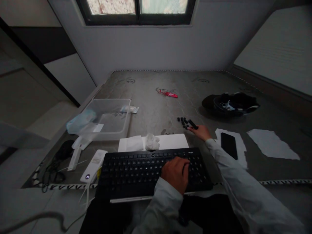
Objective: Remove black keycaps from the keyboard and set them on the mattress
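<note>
A black keyboard (136, 167) lies across my lap at the edge of the grey covered surface. My left hand (175, 174) rests on its right part, fingers bent over the keys and a gap showing between thumb and forefinger; I see nothing held in it. Beyond the keyboard, my right hand (201, 131) is closed on a slim black piece (192, 124), whose kind I cannot make out. Right by those fingertips lies a cluster of several small black keycaps (182, 121). White paper (170, 141) with a crumpled tissue (152, 142) lies behind the keyboard.
To the left are a clear plastic bin (112, 135), a white device (94, 165) with a cable and a dark cord (55, 174). A phone (229, 145) on paper, another paper sheet (273, 143) and a black cap (230, 104) lie right. A red packet (168, 93) is farther back.
</note>
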Demonstrator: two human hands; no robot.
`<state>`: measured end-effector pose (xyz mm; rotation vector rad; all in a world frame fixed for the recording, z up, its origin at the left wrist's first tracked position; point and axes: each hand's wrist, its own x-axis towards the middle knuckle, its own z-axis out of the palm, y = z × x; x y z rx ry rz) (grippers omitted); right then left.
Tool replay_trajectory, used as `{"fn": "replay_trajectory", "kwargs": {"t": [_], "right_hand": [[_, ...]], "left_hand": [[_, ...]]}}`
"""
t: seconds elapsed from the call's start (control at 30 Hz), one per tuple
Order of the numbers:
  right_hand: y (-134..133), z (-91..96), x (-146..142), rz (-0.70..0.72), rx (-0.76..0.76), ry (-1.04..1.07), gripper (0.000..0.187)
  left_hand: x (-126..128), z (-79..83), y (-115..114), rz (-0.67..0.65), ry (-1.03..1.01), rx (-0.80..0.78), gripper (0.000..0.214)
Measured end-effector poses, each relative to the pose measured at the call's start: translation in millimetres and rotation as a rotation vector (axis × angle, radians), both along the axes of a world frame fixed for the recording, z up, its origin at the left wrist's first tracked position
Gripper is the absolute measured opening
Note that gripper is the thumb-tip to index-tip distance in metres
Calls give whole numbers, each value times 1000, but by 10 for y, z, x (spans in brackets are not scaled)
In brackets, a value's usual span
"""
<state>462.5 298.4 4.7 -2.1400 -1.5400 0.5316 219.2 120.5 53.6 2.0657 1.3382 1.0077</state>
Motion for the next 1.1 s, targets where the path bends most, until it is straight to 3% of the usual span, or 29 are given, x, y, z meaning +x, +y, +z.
{"fn": "replay_trajectory", "kwargs": {"t": [0.13, 0.43, 0.7, 1.1], "right_hand": [[452, -161, -68, -15, -156, -172, 47], [947, -348, -147, 0, -182, -279, 40], [1074, -409, -140, -2, -175, -302, 41], [1048, -426, -200, -4, -153, -317, 42]], "left_hand": [[24, -52, 3, 25, -18, 29, 14], [99, -216, -39, 75, -33, 84, 12], [86, -191, -52, 31, 2, 46, 13], [97, -197, -61, 64, 16, 82, 13]]}}
